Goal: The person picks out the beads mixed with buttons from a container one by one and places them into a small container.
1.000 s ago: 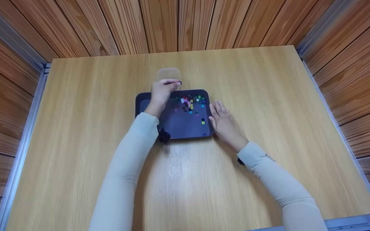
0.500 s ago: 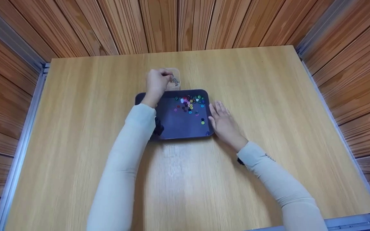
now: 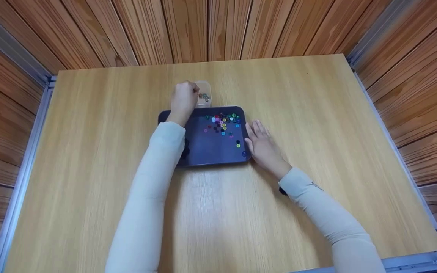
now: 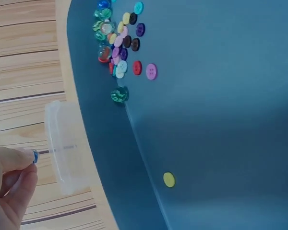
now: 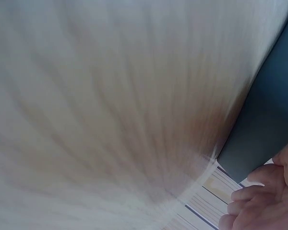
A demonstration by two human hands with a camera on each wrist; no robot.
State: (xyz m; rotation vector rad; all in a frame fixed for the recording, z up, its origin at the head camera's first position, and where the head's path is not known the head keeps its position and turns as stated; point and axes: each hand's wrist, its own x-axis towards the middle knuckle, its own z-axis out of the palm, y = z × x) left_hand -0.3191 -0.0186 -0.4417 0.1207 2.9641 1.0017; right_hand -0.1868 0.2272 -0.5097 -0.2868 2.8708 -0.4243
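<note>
My left hand (image 3: 184, 98) is at the left side of a small clear plastic box (image 3: 205, 88), behind the tray. In the left wrist view its thumb and finger pinch a small shiny blue piece (image 4: 35, 155), apparently a glass marble and mostly covered. Several marbles (image 3: 204, 96) lie in the box. My right hand (image 3: 266, 149) lies with extended fingers along the right wall of a dark blue tray (image 3: 211, 163). Colourful buttons (image 4: 137, 67) and glass marbles (image 4: 119, 95) cluster in the tray's far part.
A yellow button (image 3: 238, 145) and a dark blue marble (image 3: 244, 153) lie near the tray's right front corner. Another yellow button (image 4: 169, 179) sits toward its left side. Wooden panels (image 3: 188, 30) and metal rails (image 3: 21, 178) border the wooden table (image 3: 298, 98).
My left hand has moved left and slightly back, uncovering the marbles in the box. The blue marble in the tray's corner has shifted slightly away from me. My right hand stays in place.
</note>
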